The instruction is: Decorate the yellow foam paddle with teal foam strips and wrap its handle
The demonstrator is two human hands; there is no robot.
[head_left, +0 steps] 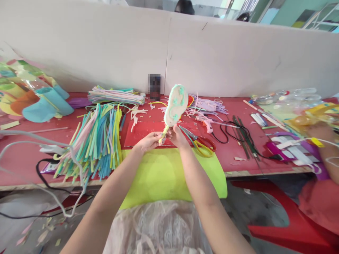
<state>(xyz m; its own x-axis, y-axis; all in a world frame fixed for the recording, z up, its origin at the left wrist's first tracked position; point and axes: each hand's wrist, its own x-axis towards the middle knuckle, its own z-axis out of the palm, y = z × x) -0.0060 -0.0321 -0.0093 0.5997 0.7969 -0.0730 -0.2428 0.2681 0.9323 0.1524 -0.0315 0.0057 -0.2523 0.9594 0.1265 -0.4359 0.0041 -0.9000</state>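
Above the bench, both hands hold a white bean-shaped paddle (pixel 176 106) upright. It has a mint-green edge, mint-green shapes on its face and a yellow handle (pixel 164 134). My left hand (pixel 150 141) pinches the lower end of that handle. Close beside it, my right hand (pixel 178 137) has its fingers round the handle just below the paddle; its thumb points up. Beneath the hands lie a red board (pixel 132 135) and a lime-green sheet (pixel 156 176) that hangs over the bench edge. Scissors (pixel 202 146) with yellow and red handles lie right of my right hand.
Bundles of pastel pipe cleaners (pixel 100 141) lie on the left, near blue felt boot shapes (pixel 49 104). A pink glue gun (pixel 206 123) with a black cord (pixel 245 132) lies on the right. A co-worker's arm (pixel 324 144) reaches in at the far right. A white partition (pixel 106 49) stands behind.
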